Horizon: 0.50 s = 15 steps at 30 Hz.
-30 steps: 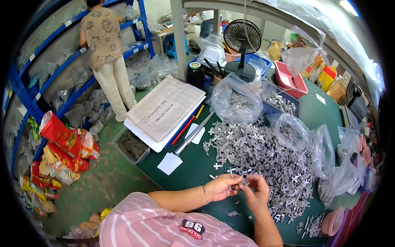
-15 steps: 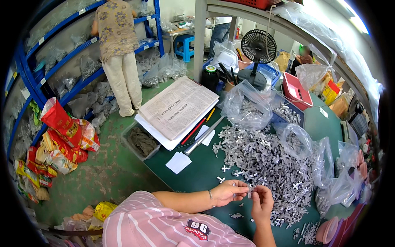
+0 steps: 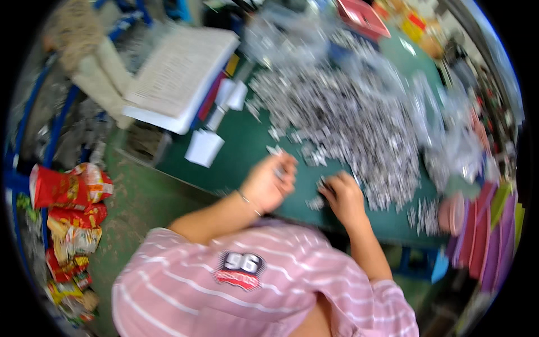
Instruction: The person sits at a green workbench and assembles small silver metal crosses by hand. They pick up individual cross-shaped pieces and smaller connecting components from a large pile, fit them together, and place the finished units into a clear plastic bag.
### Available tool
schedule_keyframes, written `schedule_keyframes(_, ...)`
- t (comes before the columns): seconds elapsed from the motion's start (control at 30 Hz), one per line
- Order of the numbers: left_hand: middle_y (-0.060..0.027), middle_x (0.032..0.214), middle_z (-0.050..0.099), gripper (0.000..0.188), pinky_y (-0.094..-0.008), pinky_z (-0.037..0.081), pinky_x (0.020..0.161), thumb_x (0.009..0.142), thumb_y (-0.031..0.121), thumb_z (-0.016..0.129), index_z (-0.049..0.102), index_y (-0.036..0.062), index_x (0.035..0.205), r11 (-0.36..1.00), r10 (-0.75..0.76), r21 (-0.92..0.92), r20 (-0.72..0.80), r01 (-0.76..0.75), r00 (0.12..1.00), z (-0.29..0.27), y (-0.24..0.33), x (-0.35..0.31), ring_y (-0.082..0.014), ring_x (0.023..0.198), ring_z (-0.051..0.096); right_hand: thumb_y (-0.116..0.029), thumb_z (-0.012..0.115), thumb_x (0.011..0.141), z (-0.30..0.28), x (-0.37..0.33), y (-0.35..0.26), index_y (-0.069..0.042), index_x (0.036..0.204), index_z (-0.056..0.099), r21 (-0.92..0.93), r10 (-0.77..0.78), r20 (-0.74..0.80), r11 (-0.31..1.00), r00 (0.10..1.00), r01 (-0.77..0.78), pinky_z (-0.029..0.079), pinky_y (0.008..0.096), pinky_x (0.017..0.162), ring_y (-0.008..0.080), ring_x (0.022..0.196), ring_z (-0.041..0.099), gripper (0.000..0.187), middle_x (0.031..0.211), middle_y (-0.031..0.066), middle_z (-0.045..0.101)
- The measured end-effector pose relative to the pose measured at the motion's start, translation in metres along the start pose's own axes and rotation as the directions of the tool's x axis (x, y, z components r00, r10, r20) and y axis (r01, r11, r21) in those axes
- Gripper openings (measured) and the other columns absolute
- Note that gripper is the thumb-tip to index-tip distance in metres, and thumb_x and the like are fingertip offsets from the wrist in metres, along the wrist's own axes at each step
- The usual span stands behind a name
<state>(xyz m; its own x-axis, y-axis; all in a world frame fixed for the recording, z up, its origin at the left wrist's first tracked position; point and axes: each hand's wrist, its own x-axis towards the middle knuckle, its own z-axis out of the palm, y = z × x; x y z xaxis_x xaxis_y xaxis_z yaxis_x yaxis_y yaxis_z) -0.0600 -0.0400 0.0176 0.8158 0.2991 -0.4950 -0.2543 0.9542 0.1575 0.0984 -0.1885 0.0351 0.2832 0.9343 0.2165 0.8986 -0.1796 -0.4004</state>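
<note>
The picture is smeared by motion. My left hand [image 3: 268,181] is curled palm up over the table's front edge, with a small grey piece [image 3: 280,173] among its bent fingers. Another pale grey piece [image 3: 274,150] shows at its fingertips; whether it is held or lies behind them I cannot make out. To the right, my right hand [image 3: 343,195] is low over the table with fingers bent together, and a small dark bit shows at their tips. Just left of it lies a loose grey piece [image 3: 315,203]. Beyond both hands spreads a large heap of small grey pieces [image 3: 348,123].
Clear plastic bags [image 3: 286,33] stand behind the heap, and more bags [image 3: 449,140] at its right. A newspaper-topped stack [image 3: 179,73] and white paper [image 3: 204,147] are on the left. A pink tub [image 3: 451,213] sits at the right edge. Another person [image 3: 84,50] stands far left.
My hands have moved apart from holding one small piece together; the right is now low at the table. My view has swung down, showing more of my shirt and the table's front edge.
</note>
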Motion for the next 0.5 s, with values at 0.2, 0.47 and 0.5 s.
schedule_keyframes(0.2,0.0003,0.063,0.039,0.027,-0.0216,0.027,0.043,0.095,0.025,0.041,0.054,0.0031,0.103,0.998,-0.036,-0.048,0.087,0.040,0.996,-0.022,0.000,-0.017,-0.0088,0.051,0.034,0.001,0.061,0.076,-0.005,-0.027,0.027,0.000,0.082,0.062,0.223,0.253,-0.175,0.951,0.952,-0.212,0.047,0.0364,0.062,0.0319,0.070,0.058,0.007,0.079,0.0145,0.059)
schedule_keyframes(0.47,0.0004,0.063,0.040,0.021,-0.0215,0.027,0.041,0.094,0.020,0.040,0.052,0.0031,0.099,0.992,-0.114,0.062,0.056,0.111,0.992,-0.009,-0.010,-0.006,-0.0082,0.049,0.034,-0.008,0.065,0.073,0.019,-0.010,0.010,-0.005,0.080,0.063,0.030,0.170,-0.081,0.985,0.982,-0.168,0.048,0.0364,0.063,0.0296,0.072,0.058,0.008,0.079,0.0101,0.058)
schedule_keyframes(0.5,0.0004,0.063,0.040,0.020,-0.0213,0.027,0.041,0.094,0.020,0.041,0.052,0.0032,0.099,0.991,-0.110,0.086,0.050,0.105,0.993,-0.007,-0.010,-0.005,-0.0081,0.049,0.034,-0.008,0.065,0.074,0.019,-0.009,0.012,-0.004,0.080,0.063,0.093,0.179,-0.089,0.981,0.980,-0.171,0.048,0.0351,0.062,0.0278,0.070,0.059,0.007,0.079,0.0093,0.059)
